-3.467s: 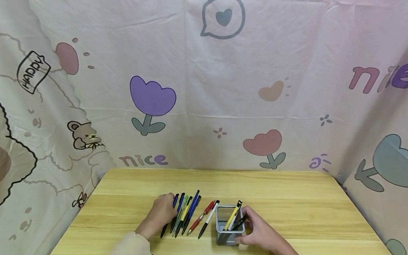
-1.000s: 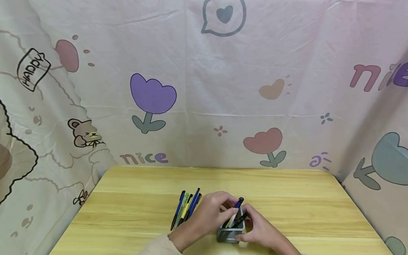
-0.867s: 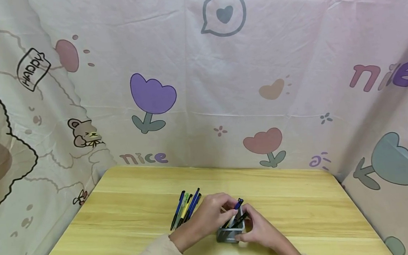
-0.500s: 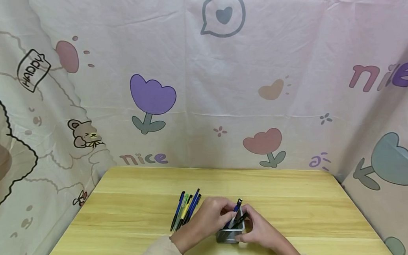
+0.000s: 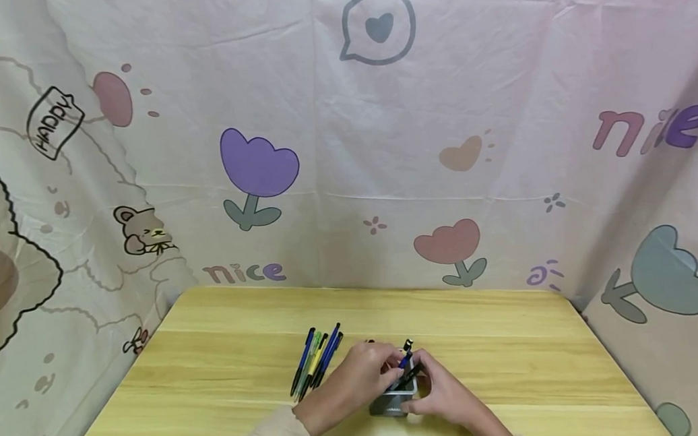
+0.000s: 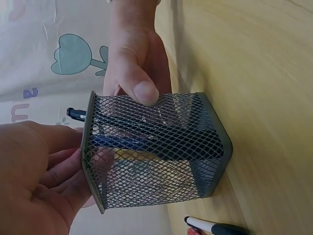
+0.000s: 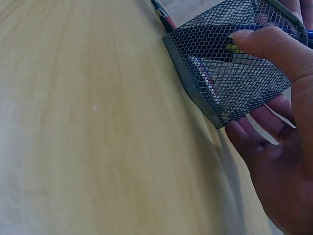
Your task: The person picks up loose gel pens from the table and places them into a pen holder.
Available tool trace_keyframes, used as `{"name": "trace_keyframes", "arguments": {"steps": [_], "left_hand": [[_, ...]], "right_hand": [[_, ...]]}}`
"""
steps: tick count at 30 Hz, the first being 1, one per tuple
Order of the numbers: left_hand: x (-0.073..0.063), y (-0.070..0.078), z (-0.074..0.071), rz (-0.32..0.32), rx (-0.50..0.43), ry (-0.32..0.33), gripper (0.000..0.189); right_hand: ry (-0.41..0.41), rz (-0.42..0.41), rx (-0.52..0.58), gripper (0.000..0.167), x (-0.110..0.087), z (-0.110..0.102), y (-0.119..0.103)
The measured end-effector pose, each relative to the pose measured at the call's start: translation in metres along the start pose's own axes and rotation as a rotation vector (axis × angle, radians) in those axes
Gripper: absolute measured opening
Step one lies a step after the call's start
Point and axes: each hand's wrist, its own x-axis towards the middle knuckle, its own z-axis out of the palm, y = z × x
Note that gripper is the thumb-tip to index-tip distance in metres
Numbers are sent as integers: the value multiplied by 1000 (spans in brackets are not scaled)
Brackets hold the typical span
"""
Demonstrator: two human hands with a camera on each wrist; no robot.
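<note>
A small dark wire-mesh pen holder [image 5: 392, 405] stands on the table with several pens inside. My right hand [image 5: 443, 390] grips it from the right, thumb on the near side; in the right wrist view the thumb lies on the mesh [image 7: 239, 73]. At the mouth of the holder my left hand [image 5: 368, 372] pinches a blue pen [image 5: 404, 361], whose lower part is down inside. Through the mesh in the left wrist view show the blue pen's barrel [image 6: 122, 142], something yellow [image 6: 132, 154] and dark pens. The left fingertips are partly hidden behind the rim.
Left of the hands, several blue, green and yellow pens [image 5: 316, 361] lie side by side on the wooden table [image 5: 503, 342]. A white-and-black pen [image 6: 210, 226] and a bit of red lie beside the holder. A printed cloth [image 5: 332, 145] hangs behind.
The left hand went from the loose pens to the holder, bringing a blue pen, which has since sunk slightly lower into it. The right hand has kept its grip on the holder.
</note>
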Motion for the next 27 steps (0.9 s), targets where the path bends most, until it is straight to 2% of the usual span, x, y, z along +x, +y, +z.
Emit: {"name": "trace_keyframes", "arguments": {"steps": [8,18,23,27], "left_hand": [[-1,2,2,6,11,17,22],[-2,2,0,7,-21,-1,24],[-4,0,-2,12,-22,20,24],[-7,-2,-5,31,16,59,24]], "right_hand": [[6,20,-22,61,0,2,-1],[0,16,-15,62,-1,2,-1],[-4,10,4,60,-1,3,-1],[-9,6,20,60,-1,3,-2]]}}
